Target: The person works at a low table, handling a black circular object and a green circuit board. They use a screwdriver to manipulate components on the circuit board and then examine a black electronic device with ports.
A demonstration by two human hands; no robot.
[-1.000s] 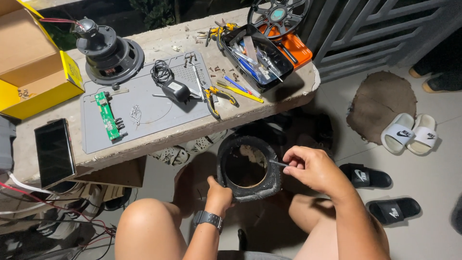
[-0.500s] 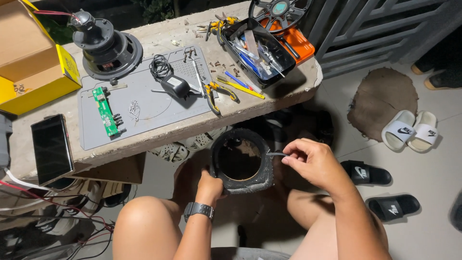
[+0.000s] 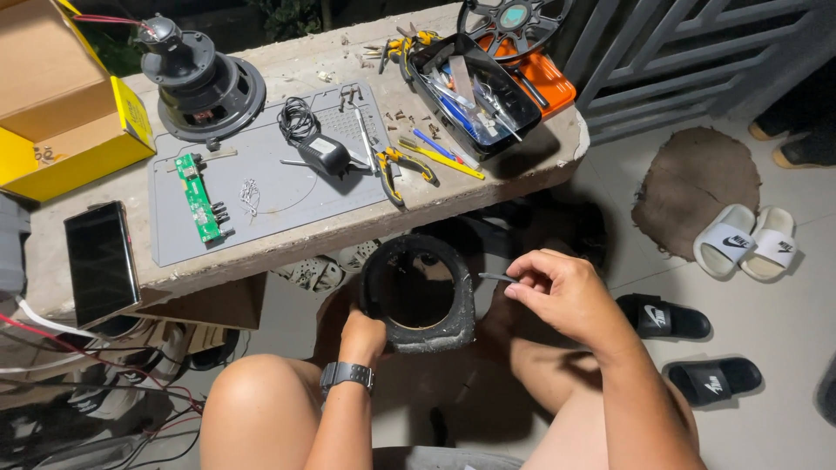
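Two fingertips of the right hand [image 3: 566, 296] pinch a thin dark tool [image 3: 498, 278], whose free end points left toward the rim of a black speaker housing [image 3: 420, 296]. That tip sits just beside the housing's right edge; whether it touches cannot be told. The other fingers of this hand are curled loosely.

Below and left, the left hand [image 3: 361, 335] grips the housing's lower left rim, fingers wrapped under it and mostly hidden, with a dark wristwatch [image 3: 346, 375] on the wrist. The housing, a squarish frame with a large round opening, is held upright between the person's knees, just below the edge of the concrete bench [image 3: 287, 244].

On the bench lie a grey work mat [image 3: 261, 209], a green circuit board [image 3: 198, 197], yellow-handled pliers [image 3: 402, 165], a speaker driver [image 3: 202, 87] and a black tool tray [image 3: 475, 96]. A dark phone [image 3: 98, 261] rests at the left.
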